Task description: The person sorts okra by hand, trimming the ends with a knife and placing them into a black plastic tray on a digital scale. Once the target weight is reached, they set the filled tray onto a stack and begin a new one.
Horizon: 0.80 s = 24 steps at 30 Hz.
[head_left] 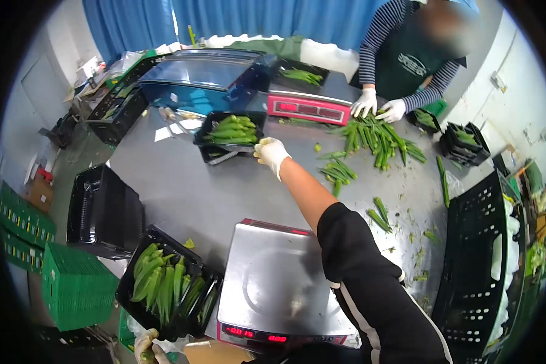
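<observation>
My right hand, in a white glove, reaches across the steel table with its fingers closed on the near right edge of a black tray. Green okra fills that tray, which sits on another black tray. At the bottom left edge, my gloved left hand is partly cut off, its fingers curled beside a black crate of okra; what it holds I cannot make out. Between my arms stands a scale with a bare steel plate and lit red digits.
Across the table, a co-worker's gloved hands handle a pile of okra. A second scale bears a tray. Stacked black trays stand left, green crates below them. A large black crate borders the right.
</observation>
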Each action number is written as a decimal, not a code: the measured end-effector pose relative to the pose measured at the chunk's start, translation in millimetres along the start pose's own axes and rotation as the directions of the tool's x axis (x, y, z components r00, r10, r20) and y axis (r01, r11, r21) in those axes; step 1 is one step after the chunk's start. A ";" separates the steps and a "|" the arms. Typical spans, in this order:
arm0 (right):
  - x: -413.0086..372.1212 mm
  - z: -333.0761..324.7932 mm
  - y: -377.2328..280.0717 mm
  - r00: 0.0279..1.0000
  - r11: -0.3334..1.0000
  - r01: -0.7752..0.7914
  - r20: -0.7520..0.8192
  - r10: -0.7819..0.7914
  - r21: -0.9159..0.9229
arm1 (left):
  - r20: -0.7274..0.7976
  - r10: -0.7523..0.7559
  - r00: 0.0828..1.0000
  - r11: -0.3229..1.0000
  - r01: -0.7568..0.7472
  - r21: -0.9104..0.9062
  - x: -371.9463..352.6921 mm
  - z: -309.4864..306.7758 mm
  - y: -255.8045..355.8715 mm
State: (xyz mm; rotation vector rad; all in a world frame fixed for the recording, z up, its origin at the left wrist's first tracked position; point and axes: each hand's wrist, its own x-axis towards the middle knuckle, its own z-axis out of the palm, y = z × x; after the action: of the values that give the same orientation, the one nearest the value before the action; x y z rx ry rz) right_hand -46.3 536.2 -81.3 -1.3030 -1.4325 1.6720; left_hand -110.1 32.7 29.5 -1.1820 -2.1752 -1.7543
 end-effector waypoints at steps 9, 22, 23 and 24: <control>-167.6 -254.3 17.4 0.979 0.990 0.076 -0.180 -0.097 -0.120 | 0.327 0.069 0.943 0.923 0.064 -0.380 -3.3 45.8 47.1; -406.2 -432.8 199.0 0.662 0.963 -0.212 -0.749 0.018 -0.164 | 0.943 -0.207 0.262 0.222 0.951 -0.215 -74.1 148.5 103.7; -410.0 -442.7 206.8 0.655 0.905 -0.251 -0.749 -0.101 -0.342 | 0.955 -0.226 0.193 0.140 0.976 -0.164 -77.2 154.6 107.1; -409.0 -448.0 204.8 0.656 0.811 -0.288 -0.721 -0.220 -0.509 | 0.962 -0.229 0.149 0.098 0.987 -0.130 -80.4 160.8 109.3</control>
State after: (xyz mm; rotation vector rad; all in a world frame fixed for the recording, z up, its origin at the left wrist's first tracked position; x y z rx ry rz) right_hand 545.7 297.0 -129.7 -2.0531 -1.3838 0.4643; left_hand 73.0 135.9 20.3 -1.0351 -2.7560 -3.7683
